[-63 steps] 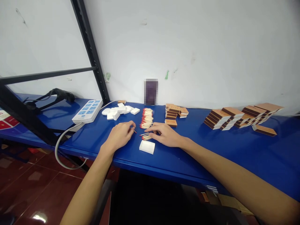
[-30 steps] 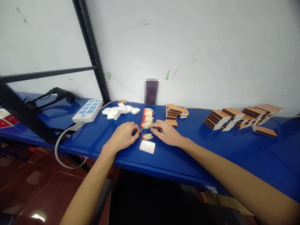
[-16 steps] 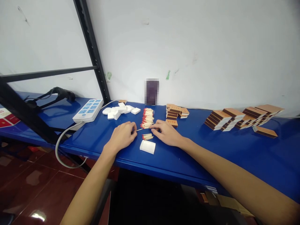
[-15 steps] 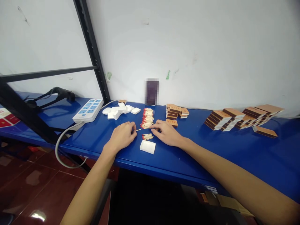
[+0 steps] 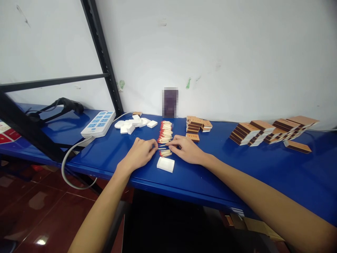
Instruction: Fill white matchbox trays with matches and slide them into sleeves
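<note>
My left hand [image 5: 142, 151] is closed, its fingers curled, with one end of a single match [image 5: 162, 148] at its thumb and fingertips. From the right, my right hand [image 5: 186, 150] pinches the plain end of another match [image 5: 162, 145], whose red head points left. Just beyond the fingertips lies a long row of loose red-headed matches [image 5: 165, 131]. A smaller group of matches [image 5: 165, 153] rests between the hands, nearer to me. Closest to the front edge is a white open matchbox tray [image 5: 165, 164].
White matchbox trays [image 5: 134, 123] lie heaped at back left, beside a power strip [image 5: 98, 123]. Brown matchboxes [image 5: 195, 123] are piled behind my right hand. More stacked matchboxes [image 5: 246, 133] stand farther right on the blue table [image 5: 223, 175]. A black metal frame [image 5: 102, 45] rises at left.
My left hand has shifted slightly right, its match now closer to the small group. A match with its red head showing now extends left from my right fingertips.
</note>
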{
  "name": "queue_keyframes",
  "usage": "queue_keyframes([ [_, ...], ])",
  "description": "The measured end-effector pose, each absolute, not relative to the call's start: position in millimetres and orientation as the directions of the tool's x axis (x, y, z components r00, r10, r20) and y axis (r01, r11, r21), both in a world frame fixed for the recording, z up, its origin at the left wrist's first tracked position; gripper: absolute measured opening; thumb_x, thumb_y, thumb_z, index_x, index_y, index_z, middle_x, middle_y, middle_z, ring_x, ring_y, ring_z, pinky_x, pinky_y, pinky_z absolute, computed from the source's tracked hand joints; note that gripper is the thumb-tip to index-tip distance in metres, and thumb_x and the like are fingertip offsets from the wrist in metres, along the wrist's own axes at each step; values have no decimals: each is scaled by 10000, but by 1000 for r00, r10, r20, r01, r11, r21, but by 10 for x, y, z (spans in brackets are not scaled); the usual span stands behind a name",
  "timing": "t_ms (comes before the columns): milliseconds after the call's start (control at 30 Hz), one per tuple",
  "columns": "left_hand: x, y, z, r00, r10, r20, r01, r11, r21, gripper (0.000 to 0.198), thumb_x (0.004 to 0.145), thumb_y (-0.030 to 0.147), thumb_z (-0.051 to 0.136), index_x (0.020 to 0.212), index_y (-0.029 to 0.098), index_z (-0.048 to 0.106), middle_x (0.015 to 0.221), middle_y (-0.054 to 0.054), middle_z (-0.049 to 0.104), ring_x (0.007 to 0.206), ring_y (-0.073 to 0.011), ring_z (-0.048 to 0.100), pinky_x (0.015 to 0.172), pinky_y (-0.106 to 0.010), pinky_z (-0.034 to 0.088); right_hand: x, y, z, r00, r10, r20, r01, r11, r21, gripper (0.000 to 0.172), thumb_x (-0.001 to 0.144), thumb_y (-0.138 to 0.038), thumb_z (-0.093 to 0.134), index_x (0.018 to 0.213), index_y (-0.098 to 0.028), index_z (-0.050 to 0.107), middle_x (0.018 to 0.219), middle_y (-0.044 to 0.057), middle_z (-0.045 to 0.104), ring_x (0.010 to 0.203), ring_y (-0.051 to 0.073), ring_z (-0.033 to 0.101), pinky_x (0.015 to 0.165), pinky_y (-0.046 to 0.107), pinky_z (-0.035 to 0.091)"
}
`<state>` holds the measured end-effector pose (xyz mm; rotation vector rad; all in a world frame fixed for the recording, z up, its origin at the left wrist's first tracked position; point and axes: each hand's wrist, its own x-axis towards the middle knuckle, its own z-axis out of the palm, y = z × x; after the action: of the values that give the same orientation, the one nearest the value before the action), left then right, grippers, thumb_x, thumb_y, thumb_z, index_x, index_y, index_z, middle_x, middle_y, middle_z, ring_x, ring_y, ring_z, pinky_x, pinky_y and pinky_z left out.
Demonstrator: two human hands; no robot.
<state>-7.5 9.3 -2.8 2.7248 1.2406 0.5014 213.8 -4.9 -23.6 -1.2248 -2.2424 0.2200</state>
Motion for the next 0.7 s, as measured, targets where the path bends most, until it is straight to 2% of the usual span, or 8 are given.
queue_keyframes([
  [100,-67,84,-6,602,763,236,719,-646,256,221,941,275,432,913,202,639,665,-6,644,616,-174,580,705,-301,382,2129,-67,-220,-435,812,390,706,576,-413,252,902,-205,524,1036,-202,738,792,35,564,713,144,523,632,266,370],
  [267,-47,78,1,584,780,224,748,-625,224,231,931,299,461,912,213,675,629,-18,634,608,-189,588,668,-300,393,2122,-87,-212,-460,803,378,679,593,-433,252,900,-226,538,1063,-192,726,839,43,581,731,142,533,647,263,392],
  [433,-35,94,-25,567,787,243,756,-614,227,230,925,329,488,904,229,694,647,-16,653,631,-195,609,615,-284,379,2122,-88,-227,-466,794,391,665,606,-437,253,905,-221,523,1059,-194,722,794,27,570,682,126,518,625,257,380],
  [700,-52,104,-42,553,788,271,734,-614,289,275,918,289,466,1090,224,670,693,-10,668,630,-181,609,581,-269,369,2127,-69,-234,-435,816,381,706,571,-418,255,884,-187,529,1054,-186,719,786,29,573,694,135,516,615,258,362],
])
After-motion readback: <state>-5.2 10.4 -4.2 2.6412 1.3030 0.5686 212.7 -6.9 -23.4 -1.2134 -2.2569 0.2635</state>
